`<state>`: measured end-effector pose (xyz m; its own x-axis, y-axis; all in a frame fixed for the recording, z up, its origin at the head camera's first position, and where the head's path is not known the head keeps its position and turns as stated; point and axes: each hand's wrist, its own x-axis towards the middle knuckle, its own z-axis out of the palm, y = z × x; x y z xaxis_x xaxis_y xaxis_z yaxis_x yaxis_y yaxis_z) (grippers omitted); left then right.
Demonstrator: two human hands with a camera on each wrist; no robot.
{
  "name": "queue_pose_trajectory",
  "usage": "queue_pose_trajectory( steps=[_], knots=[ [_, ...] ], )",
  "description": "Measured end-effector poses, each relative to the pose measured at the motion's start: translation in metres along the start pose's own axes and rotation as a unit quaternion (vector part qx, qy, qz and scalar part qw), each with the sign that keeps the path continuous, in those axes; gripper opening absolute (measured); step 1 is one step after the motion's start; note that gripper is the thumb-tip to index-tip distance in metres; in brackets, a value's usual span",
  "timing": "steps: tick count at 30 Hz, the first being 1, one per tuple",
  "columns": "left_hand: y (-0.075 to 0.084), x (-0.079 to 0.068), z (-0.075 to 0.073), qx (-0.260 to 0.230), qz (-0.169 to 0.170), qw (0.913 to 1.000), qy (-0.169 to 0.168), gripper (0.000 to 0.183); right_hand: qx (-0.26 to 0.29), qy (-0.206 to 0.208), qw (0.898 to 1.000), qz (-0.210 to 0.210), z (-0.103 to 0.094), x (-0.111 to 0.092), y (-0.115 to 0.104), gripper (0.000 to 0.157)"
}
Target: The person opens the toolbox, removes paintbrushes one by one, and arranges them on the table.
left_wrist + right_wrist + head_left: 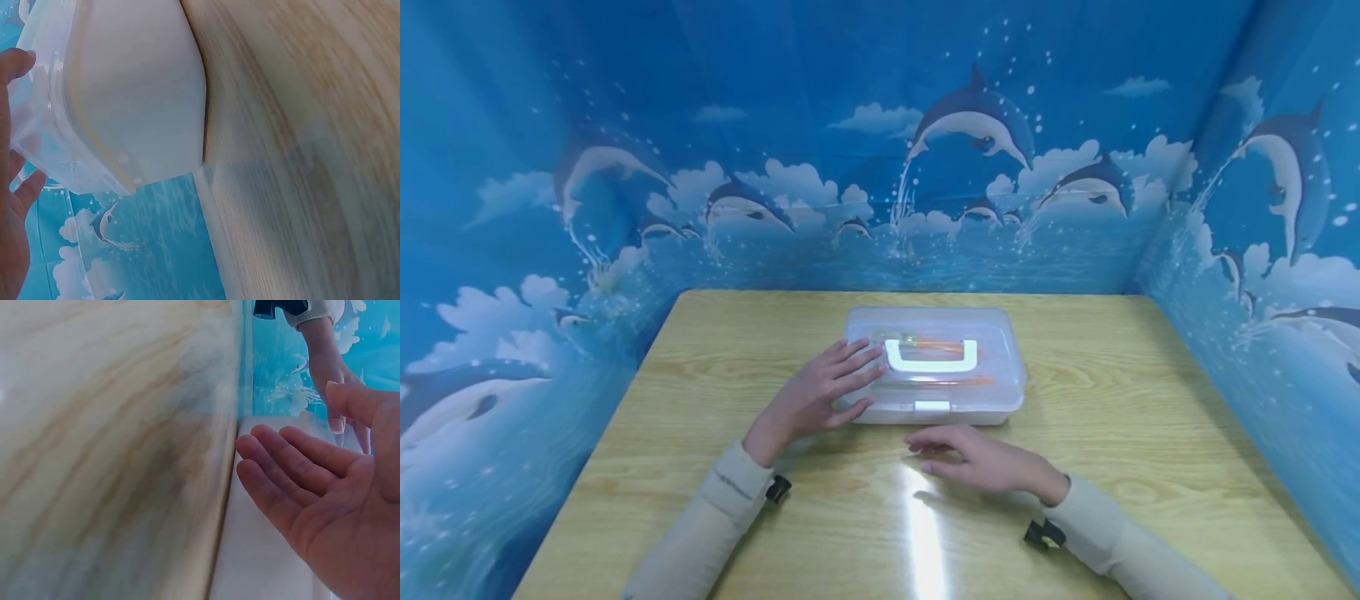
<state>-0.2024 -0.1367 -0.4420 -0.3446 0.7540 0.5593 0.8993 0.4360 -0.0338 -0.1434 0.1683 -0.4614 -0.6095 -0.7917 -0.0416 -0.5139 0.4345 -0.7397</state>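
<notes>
only the head view shows orange contents (973, 382) in the box (936, 394), both hands (823, 390) (985, 460) having loosely extended fingers.

A person's left hand (823, 387) spreads its fingers (856, 381) over the left end of a lidded box (1003, 367); the right hand (981, 458), loosely bent, is just before its near side, sleeved forearms (700, 525) angling inward.

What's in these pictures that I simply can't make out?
- Head view: what the orange things inside the box are; the cloudy lid blurs them.
- Head view: both sleeves run off the bottom edge.
- Left wrist view: much of the left hand, cut off by the left edge.
- Right wrist view: part of the box, behind the right hand.
</notes>
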Motion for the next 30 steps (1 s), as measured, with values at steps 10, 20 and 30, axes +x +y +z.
queue_pose_trajectory(
  steps=[10, 20, 30],
  knots=[
    [0.001, 0.0, -0.002, 0.011, -0.005, 0.9999, -0.001, 0.057, 0.059, 0.017, 0.998, 0.02, -0.001, -0.003, 0.014, 0.044],
    [0.001, -0.001, 0.003, 0.004, -0.006, 1.0, 0.007, 0.059, 0.1, 0.042, 0.992, 0.07, -0.002, -0.009, 0.017, 0.044],
    [0.002, -0.001, 0.004, -0.002, -0.018, 0.9998, 0.003, 0.059, 0.262, 0.071, 0.956, 0.113, 0.0, -0.009, 0.017, 0.048]
  ],
)
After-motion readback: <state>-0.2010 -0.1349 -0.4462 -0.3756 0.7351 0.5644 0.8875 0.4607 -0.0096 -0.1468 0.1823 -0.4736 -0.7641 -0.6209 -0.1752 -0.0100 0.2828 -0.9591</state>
